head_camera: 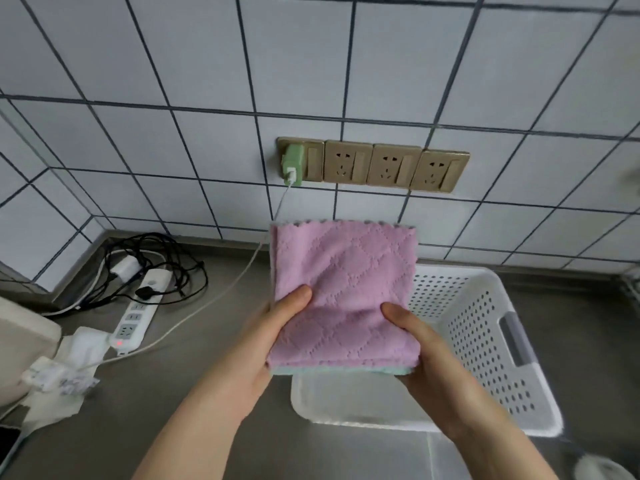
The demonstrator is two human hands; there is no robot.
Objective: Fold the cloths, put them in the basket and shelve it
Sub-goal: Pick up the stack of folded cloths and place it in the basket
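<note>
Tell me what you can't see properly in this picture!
- Inside of the white basket: head view, the pink cloth and both hands cover most of it, so any cloths inside stay hidden.
- Fingers of the left hand and right hand: tucked under the cloth; only the thumbs show.
- Shelf: not in view.
- White round thing: cut off by the bottom right corner, blurred.

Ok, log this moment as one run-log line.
stage: folding | left hand: holds pink cloth | right hand: holds pink cloth | white basket: on counter, under cloth | shelving: not yet done
</note>
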